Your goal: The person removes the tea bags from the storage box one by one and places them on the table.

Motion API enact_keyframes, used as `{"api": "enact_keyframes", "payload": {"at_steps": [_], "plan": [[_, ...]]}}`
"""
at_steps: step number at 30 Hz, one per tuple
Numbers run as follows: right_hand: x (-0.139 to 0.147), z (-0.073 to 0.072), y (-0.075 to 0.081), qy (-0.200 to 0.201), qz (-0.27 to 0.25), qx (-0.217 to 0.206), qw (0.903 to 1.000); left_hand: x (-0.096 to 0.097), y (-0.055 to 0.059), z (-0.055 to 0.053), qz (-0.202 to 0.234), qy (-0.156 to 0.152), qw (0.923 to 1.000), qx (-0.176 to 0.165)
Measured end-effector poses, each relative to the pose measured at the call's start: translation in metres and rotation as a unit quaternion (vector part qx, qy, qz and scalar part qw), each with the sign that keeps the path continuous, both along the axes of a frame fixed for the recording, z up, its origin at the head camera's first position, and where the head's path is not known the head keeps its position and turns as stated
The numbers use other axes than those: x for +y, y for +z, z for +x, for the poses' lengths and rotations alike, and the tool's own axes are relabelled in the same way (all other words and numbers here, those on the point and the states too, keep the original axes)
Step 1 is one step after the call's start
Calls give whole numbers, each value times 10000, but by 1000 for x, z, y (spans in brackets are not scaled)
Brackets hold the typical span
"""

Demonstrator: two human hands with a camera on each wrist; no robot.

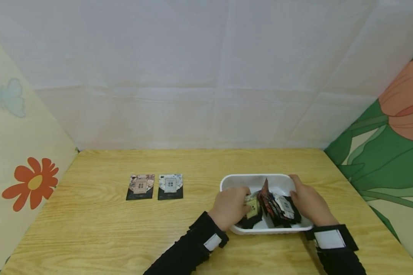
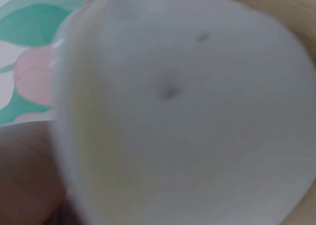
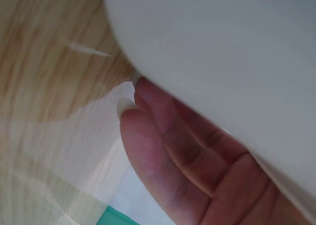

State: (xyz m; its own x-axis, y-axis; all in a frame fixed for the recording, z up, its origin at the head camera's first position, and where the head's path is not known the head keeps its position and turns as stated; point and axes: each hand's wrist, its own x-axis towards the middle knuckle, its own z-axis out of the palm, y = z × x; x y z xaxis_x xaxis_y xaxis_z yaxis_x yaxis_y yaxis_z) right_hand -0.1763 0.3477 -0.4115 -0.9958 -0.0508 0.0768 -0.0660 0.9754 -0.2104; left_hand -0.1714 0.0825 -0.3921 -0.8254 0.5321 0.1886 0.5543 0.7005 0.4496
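Observation:
A white plastic tray (image 1: 258, 231) stands on the right of the table with several small printed packets inside. My left hand (image 1: 228, 206) reaches over its left side, fingers and thumb closing on a yellow-and-black packet (image 1: 252, 208). My right hand (image 1: 311, 202) grips the tray's right rim, with fingers (image 3: 148, 141) on the outside of the wall in the right wrist view. Between the hands lie a reddish packet (image 1: 266, 198) standing on edge and a white-and-black packet (image 1: 286, 206). The left wrist view is filled by the tray's outer wall (image 2: 197, 136), which hides the fingertips.
Left of the tray, a pink-and-black packet (image 1: 140, 187) and a white-and-black packet (image 1: 170, 187) lie flat side by side on the wooden table (image 1: 106, 229). A white sheet (image 1: 151, 76) hangs behind, with flower-printed panels on both sides.

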Motion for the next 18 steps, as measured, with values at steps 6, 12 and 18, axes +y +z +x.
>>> {"api": "enact_keyframes", "payload": {"at_steps": [6,12,18], "plan": [[0,-1,0,-20,17,-18,10000,-18,10,-9,698,-156,9966,-403],[1,-1,0,-42,50,-39,10000,-35,23,-18,1323,-133,9872,-878],[0,-1,0,0,15,-27,10000,-57,38,-25,1538,42,9837,-928]]}}
